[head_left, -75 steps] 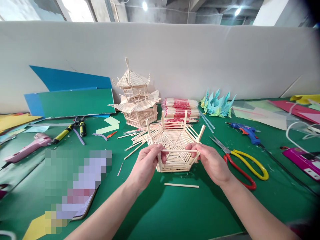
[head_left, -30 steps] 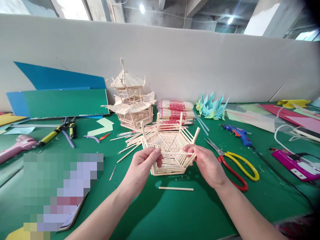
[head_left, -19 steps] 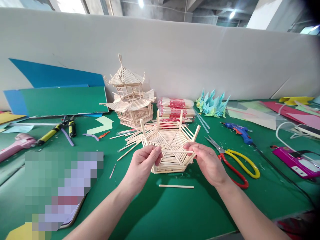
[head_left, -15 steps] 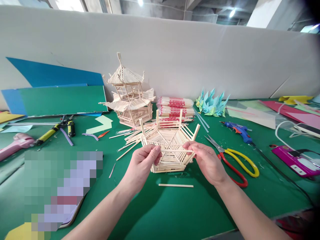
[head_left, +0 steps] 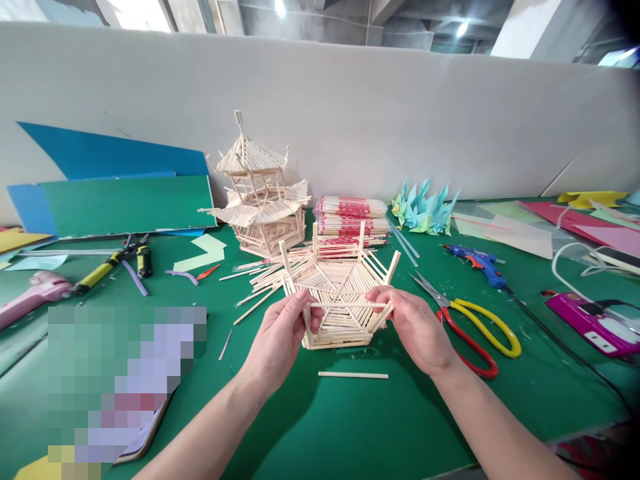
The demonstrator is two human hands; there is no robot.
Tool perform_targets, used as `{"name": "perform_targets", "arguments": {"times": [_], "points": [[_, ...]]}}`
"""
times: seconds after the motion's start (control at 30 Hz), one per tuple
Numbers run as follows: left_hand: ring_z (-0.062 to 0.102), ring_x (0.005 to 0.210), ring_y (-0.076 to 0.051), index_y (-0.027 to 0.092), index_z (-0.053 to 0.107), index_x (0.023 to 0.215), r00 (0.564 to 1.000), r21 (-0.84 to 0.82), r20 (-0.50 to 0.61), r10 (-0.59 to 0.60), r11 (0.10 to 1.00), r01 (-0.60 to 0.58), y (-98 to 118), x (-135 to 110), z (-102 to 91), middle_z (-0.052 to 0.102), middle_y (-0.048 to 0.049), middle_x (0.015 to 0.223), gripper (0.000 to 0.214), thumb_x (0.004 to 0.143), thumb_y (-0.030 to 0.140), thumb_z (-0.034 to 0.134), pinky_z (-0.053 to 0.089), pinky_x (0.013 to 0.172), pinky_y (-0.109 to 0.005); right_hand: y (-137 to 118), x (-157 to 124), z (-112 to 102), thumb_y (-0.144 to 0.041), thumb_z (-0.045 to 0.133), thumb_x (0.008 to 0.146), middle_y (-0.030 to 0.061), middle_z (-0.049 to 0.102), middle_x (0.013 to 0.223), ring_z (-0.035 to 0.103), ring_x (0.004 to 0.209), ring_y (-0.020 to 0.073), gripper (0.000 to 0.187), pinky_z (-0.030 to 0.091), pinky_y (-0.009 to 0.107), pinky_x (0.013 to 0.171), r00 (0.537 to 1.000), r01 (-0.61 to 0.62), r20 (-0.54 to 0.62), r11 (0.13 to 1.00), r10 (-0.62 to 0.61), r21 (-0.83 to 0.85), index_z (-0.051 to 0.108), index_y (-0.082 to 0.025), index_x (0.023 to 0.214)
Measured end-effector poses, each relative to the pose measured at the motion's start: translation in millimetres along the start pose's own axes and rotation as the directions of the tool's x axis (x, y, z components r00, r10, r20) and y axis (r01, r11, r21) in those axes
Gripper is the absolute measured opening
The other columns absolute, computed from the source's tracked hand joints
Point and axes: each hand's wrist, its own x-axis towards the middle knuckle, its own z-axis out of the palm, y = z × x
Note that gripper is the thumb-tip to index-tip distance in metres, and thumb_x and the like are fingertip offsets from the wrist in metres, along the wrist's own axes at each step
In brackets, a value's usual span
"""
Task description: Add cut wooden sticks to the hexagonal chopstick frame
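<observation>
A thin wooden stick (head_left: pixel 347 305) lies level between my two hands, across the front of a six-sided stick frame (head_left: pixel 343 273) with upright posts at its corners. My left hand (head_left: pixel 280 337) pinches around the stick's left end, by the frame's front-left corner. At the other end, my right hand (head_left: pixel 417 327) has thumb and fingertips closed on the stick beside the front-right post. Whether the stick touches the posts is hard to tell. On the green table in front of the frame lies a loose stick (head_left: pixel 353 375).
Behind stand a stick pagoda (head_left: pixel 257 213) and bundled sticks (head_left: pixel 350 217). To the right are scissors (head_left: pixel 480 327), a blue glue gun (head_left: pixel 477 263) and a purple power strip (head_left: pixel 590 320). Pliers (head_left: pixel 103 270) and a partly blurred phone (head_left: pixel 150 427) lie left.
My left hand has slid slightly left along the stick to its end, baring more of it. My right hand stays nearly in place. The view has shifted a little.
</observation>
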Motion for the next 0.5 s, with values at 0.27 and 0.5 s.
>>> {"name": "perform_targets", "arguments": {"times": [0.27,0.5], "points": [[0.047,0.054,-0.009,0.014,0.064,0.068,1.000,-0.020,0.009,0.002,1.000,-0.002,-1.9,0.5,-1.6,0.058,0.0004,0.058,0.022,0.078,0.033,0.060,0.037,0.055,-0.021,0.8,0.5,-1.3,-0.035,0.052,0.080,0.0033,0.063,0.089,0.055,0.087,0.0189,0.022,0.042,0.030,0.077,1.000,0.007,-0.011,0.999,-0.007,-0.035,0.067,-0.021,0.072],[0.046,0.053,-0.008,0.014,0.063,0.063,1.000,0.007,0.014,0.024,1.000,-0.024,-3.4,1.6,-1.3,0.057,0.0010,0.057,0.019,0.074,0.029,0.064,0.036,0.054,-0.020,1.0,0.4,-0.9,-0.035,0.051,0.080,0.0029,0.064,0.087,0.056,0.084,0.0185,0.022,0.043,0.030,0.073,1.000,0.011,-0.019,0.997,-0.012,-0.070,0.066,-0.020,0.072]]}}
